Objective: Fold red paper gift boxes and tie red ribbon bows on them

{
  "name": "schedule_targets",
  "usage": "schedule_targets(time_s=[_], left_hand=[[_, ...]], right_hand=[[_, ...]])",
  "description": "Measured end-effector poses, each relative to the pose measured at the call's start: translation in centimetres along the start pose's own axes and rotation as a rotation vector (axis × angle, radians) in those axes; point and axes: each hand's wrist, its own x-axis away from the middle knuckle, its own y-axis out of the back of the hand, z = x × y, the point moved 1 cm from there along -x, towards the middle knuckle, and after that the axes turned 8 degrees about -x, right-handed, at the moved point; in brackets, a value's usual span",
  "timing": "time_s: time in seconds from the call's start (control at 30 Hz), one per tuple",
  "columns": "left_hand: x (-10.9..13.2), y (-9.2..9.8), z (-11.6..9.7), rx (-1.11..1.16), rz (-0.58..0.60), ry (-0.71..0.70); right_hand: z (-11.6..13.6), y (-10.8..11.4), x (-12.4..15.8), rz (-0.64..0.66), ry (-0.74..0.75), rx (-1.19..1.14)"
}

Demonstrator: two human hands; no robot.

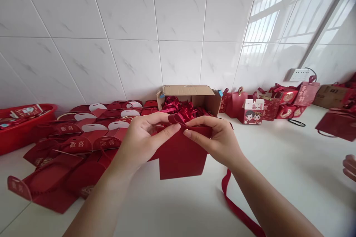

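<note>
A red box (182,157) stands on the pale table in the middle, its plain front facing me. Above its top edge, my left hand (147,137) pinches a loop of dark red ribbon (175,119) between thumb and forefinger. My right hand (215,137) is closed on the same ribbon just to the right, the two thumbs nearly touching. A long ribbon tail (232,203) hangs down past my right wrist and lies on the table. The box top is partly hidden behind my fingers.
Behind the red box sits a cardboard box (187,90) of red ribbons. Many red boxes (91,142) lie at left, beside a red basin (16,139). Red gift bags (236,103) and a black ring (296,122) are at right. Another person's hand (349,167) shows at the right edge.
</note>
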Motion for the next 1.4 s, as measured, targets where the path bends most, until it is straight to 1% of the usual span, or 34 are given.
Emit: schedule_targets(time_s=[0.1, 0.2, 0.33, 0.4, 0.47, 0.67, 0.9, 0.97, 1.0, 1.1, 1.17, 1.23, 1.3, 1.33, 1.4], left_hand=[[0.1, -0.4, 0.4, 0.020, -0.080, 0.062], [0.1, -0.7, 0.7, 0.026, -0.099, 0.108], [0.1, -1.0, 0.5, 0.025, -0.128, 0.101], [0.0, -1.2, 0.3, 0.044, -0.150, 0.091], [0.0, -1.5, 0.2, 0.059, -0.177, 0.075], [-0.2, -1.8, 0.7, 0.031, -0.251, 0.006], [-0.2, -1.7, 0.8, 0.037, -0.229, -0.017], [-0.2, -1.4, 0.7, 0.013, -0.252, -0.013], [-0.2, -1.1, 0.6, 0.007, -0.266, -0.009], [-0.1, 0.2, 0.5, 0.080, -0.390, 0.054], [0.0, 1.2, 0.4, 0.185, -0.491, 0.111], [0.1, 2.1, 0.2, 0.226, -0.550, 0.131], [0.1, 2.9, 0.0, 0.155, -0.542, 0.096], [0.1, 3.2, -0.2, 0.102, -0.533, 0.071], [0.2, 4.1, -0.3, 0.026, -0.543, 0.032]], right_hand=[[-0.3, -0.2, 0.0, -0.013, -0.070, -0.012], [-0.5, -0.3, -0.1, 0.017, -0.142, -0.032], [-0.5, -0.6, -0.1, 0.098, -0.221, -0.081], [-0.6, -0.7, -0.1, 0.108, -0.239, -0.123], [-0.7, -0.8, 0.0, 0.092, -0.236, -0.143], [-0.5, -1.3, 0.4, 0.028, -0.131, -0.083], [-0.4, -1.6, 0.6, -0.013, -0.110, -0.023], [-0.6, -1.3, 0.5, 0.022, -0.117, -0.051], [-0.8, -1.2, 0.4, 0.062, -0.123, -0.081], [-1.2, -0.8, 0.3, 0.223, -0.182, -0.149], [-1.4, -0.8, 0.4, 0.317, -0.238, -0.099], [-1.6, -1.1, 0.7, 0.388, -0.280, -0.025], [-1.9, -1.2, 1.1, 0.403, -0.305, 0.008], [-2.1, -1.0, 1.3, 0.375, -0.313, 0.017], [-2.9, 0.4, 1.5, 0.252, -0.326, 0.060]])
